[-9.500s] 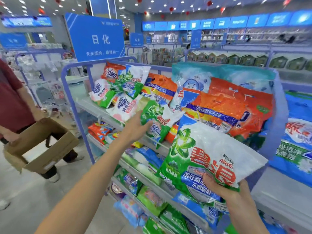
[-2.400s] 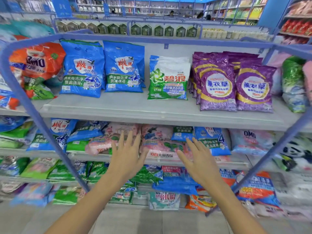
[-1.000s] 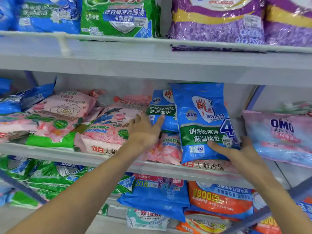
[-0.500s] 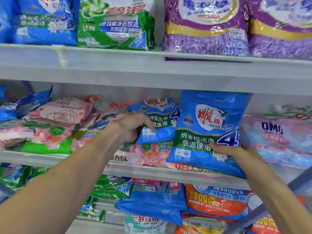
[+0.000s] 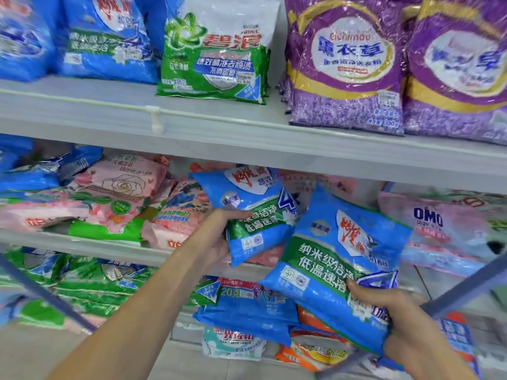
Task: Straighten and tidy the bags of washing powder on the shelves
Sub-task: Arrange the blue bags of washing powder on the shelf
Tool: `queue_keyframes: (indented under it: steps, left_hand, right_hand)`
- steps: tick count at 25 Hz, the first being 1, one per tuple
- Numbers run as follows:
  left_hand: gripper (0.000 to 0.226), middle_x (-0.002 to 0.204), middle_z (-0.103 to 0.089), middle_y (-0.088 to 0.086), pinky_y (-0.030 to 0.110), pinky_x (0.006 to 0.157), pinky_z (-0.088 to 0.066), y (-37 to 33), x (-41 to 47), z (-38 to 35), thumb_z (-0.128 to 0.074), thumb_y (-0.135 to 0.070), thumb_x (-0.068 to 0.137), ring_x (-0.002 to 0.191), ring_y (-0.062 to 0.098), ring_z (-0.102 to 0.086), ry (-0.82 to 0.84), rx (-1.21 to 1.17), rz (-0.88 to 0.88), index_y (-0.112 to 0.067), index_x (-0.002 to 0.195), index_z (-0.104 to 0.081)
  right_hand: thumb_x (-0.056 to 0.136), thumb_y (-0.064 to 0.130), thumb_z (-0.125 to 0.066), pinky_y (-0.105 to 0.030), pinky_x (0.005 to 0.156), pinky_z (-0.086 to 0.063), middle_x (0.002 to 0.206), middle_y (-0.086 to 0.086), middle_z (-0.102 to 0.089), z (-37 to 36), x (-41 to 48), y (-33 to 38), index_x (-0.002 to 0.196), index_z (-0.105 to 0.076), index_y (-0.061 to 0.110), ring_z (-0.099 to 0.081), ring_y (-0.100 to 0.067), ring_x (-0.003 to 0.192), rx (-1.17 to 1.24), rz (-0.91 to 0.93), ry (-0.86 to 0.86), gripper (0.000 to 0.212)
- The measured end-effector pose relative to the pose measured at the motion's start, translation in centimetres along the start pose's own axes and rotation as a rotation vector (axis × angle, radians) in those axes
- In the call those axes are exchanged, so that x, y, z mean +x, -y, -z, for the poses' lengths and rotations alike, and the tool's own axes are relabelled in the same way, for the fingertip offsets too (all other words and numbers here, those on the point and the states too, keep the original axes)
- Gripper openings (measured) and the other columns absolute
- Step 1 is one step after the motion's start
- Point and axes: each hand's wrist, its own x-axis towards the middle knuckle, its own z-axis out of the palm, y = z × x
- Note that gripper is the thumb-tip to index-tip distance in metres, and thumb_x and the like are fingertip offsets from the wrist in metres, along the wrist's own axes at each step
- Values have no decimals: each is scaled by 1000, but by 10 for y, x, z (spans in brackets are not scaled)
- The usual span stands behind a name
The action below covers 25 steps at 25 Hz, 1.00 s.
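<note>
Holding one blue washing-powder bag in each hand, the person faced the middle shelf [image 5: 82,242] of a shop rack. The left hand [image 5: 216,239] gripped the far blue bag [image 5: 255,209] by its left edge, with the thumb laid over the front and the other fingers curled behind it, out of sight. This bag stood tilted, its foot just above the shelf lip, over the pink bags [image 5: 118,196] that lay flat and jumbled beneath.

The right hand [image 5: 392,316] pinched the lower right corner of the near blue bag [image 5: 337,256], thumb pressed on the printed face and fingers tucked underneath. That bag hung forward of the shelf, slanted, its upper left edge overlapping the far one.

Edge and corner holds probably served to keep both labels facing outward, and a bag in each hand let the pair be moved together. Both looked misplaced among pink stock. Matching blue bags [image 5: 109,37] stood upright on the upper shelf [image 5: 247,133], left of a green-and-white Ariel bag [image 5: 214,56] and purple lavender bags [image 5: 343,67].

A pale OMO bag [image 5: 439,223] lay at the right of the middle shelf. Green bags [image 5: 90,283] and a further blue bag [image 5: 247,308] lay loose on the shelf below, so much of the task seemingly remained.
</note>
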Motion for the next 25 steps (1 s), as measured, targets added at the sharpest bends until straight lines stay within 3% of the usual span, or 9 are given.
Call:
queue_keyframes:
  steps: [2, 5, 7, 10, 13, 16, 18, 21, 25]
  left_hand:
    - [31, 104, -77, 16, 47, 63, -64, -2, -33, 17, -55, 11, 89, 82, 33, -76, -1, -52, -36, -4, 114, -65]
    - [44, 103, -78, 15, 49, 63, -64, -12, -86, 46, -49, 16, 84, 84, 31, -77, -28, -112, -100, -10, 109, -74]
    - [52, 111, -76, 19, 46, 65, -64, -22, -123, 63, -51, 13, 75, 88, 34, -77, -33, -130, -92, -3, 122, -67]
    - [42, 98, -77, 21, 41, 47, -60, -43, -171, 81, -47, 12, 77, 69, 32, -76, -63, -92, -68, 5, 115, -64]
    - [35, 83, -76, 19, 38, 34, -53, -66, -218, 99, -56, 5, 84, 53, 32, -72, -140, -41, -131, 8, 118, -58]
    - [63, 107, -76, 20, 49, 57, -62, -88, -253, 119, -90, -23, 62, 76, 34, -77, -196, -40, -273, -5, 119, -70]
    - [47, 100, -78, 14, 45, 62, -64, -105, -274, 131, -89, -24, 59, 76, 28, -77, -236, -35, -365, -16, 104, -76]
    - [39, 103, -78, 13, 45, 65, -64, -138, -300, 148, -72, -13, 74, 77, 28, -77, -224, -9, -446, -13, 113, -72]
    - [35, 107, -78, 14, 45, 69, -64, -182, -313, 179, -64, -8, 77, 81, 29, -77, -232, 25, -508, -13, 110, -72]
  right_hand:
    - [58, 2, -84, -54, 73, -62, 111, -20, -75, -9, -11, -13, 118, -72, 4, -75, -40, 93, 5, 6, 39, 61]
    - [28, 15, -101, -58, 90, -57, 120, -20, -72, -28, -32, -23, 122, -71, 7, -71, -43, 105, -7, 54, 77, 99]
    - [30, 10, -99, -55, 80, -61, 117, -20, -73, -43, -50, -21, 119, -72, 6, -73, -41, 100, -49, 50, 110, 94]
    - [39, 3, -90, -38, 55, -62, 108, -19, -76, -68, -76, -14, 117, -71, 2, -77, -34, 85, -177, 45, 158, 80]
    - [27, 9, -96, -46, 68, -63, 108, -19, -76, -94, -97, -9, 111, -75, 4, -75, -40, 93, -212, 36, 208, 86]
    - [27, 11, -99, -64, 92, -54, 110, -21, -75, -123, -116, -1, 111, -73, 3, -73, -44, 99, -273, 14, 246, 88]
    - [28, 9, -98, -65, 93, -53, 109, -23, -75, -142, -122, 5, 112, -72, 1, -72, -45, 99, -284, 5, 277, 88]
    - [26, 11, -102, -67, 94, -52, 109, -26, -74, -180, -125, 17, 114, -69, -2, -71, -47, 101, -349, 50, 345, 95]
    - [37, -6, -91, -60, 86, -58, 105, -24, -76, -245, -131, 35, 101, -79, 5, -74, -40, 94, -339, 186, 451, 65]
